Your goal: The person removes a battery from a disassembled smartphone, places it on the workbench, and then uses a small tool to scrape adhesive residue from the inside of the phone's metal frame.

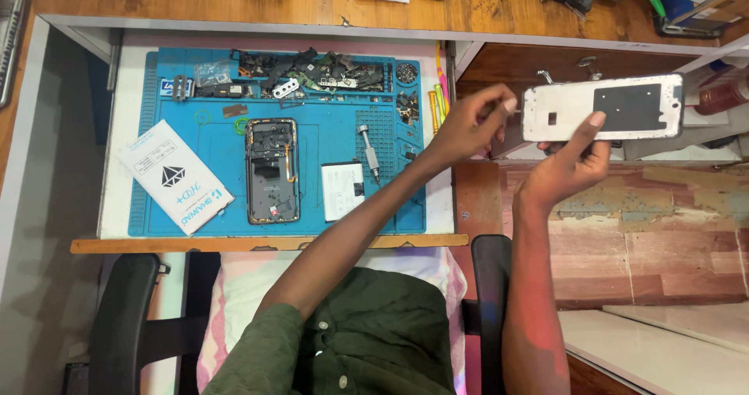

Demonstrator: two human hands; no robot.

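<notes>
White phone display frame (pixel 602 108): light, thin, likely fragile; best gripped by its edges. Right hand (pixel 568 167) fingers clasp it; left hand (pixel 466 126) fingers pinch its end.

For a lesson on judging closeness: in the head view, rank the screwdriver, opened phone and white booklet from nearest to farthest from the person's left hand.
1. Screwdriver, on the blue mat, closest to the left hand.
2. Opened phone, mid-mat.
3. White booklet, at the mat's far left edge.

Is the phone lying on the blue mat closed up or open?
Open. The phone lies on the mat with its back off, its inner parts and an orange flex cable exposed.
</notes>
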